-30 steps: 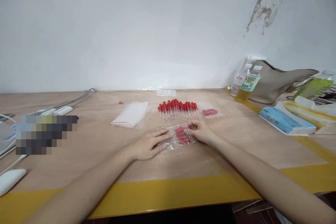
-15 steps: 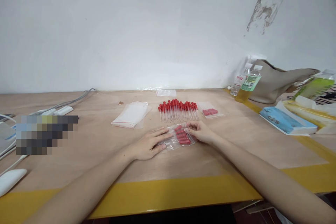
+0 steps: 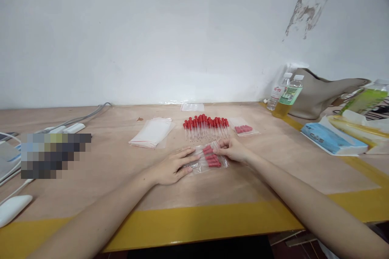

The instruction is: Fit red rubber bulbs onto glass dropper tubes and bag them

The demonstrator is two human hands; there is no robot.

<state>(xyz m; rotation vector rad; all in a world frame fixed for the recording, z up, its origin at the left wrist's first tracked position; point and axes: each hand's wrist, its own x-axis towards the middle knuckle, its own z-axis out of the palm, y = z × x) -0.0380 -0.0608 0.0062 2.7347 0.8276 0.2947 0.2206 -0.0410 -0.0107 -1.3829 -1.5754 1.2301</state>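
A clear zip bag (image 3: pixel 200 165) lies on the table in front of me with several red-bulbed droppers (image 3: pixel 210 157) inside. My left hand (image 3: pixel 174 166) rests on the bag's left part, fingers stretched out and spread, open. At the bag's upper right edge, my right hand (image 3: pixel 233 150) has its thumb and fingers pinched on the plastic. Just beyond the bag stands out a row of loose glass-like droppers with red bulbs (image 3: pixel 206 123), bulbs pointing away from me. Right of that row lies another bag (image 3: pixel 251 132) with several red bulbs showing.
A stack of flat clear bags (image 3: pixel 152 131) lies left of the droppers, and a small bag (image 3: pixel 192 107) sits by the wall. Bottles (image 3: pixel 288 97), a tissue pack (image 3: pixel 332 139) and a grey-brown container (image 3: pixel 310 93) stand at right. Cables and a white mouse (image 3: pixel 13 209) are at left.
The red bulbs inside the bag have shifted and spread apart a little. My right hand has moved slightly at the bag's edge; my left hand stays in place.
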